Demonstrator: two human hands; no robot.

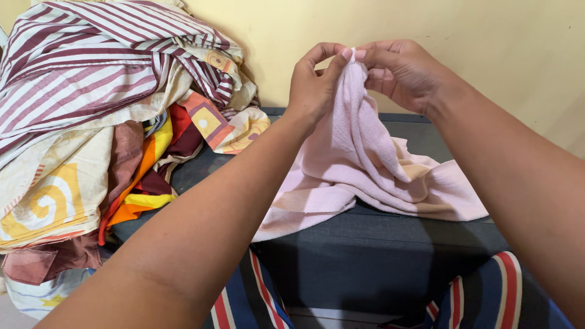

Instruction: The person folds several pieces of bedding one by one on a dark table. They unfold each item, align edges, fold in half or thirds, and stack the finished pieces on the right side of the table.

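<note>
Left hand [314,85] & right hand [402,70] pinch top edge of pale pink towel [365,164], fingertips nearly touching. Towel hangs down, lower part bunched on dark surface [365,256]. Pile of striped/patterned cloths [91,122] lies to the left, against yellow wall [487,36].

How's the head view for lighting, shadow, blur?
Head view: soft, even light, no glare; faint shadow under the pale pink cloth on the dark grey surface; left hand and right hand sharp; near forearms slightly soft.
</note>
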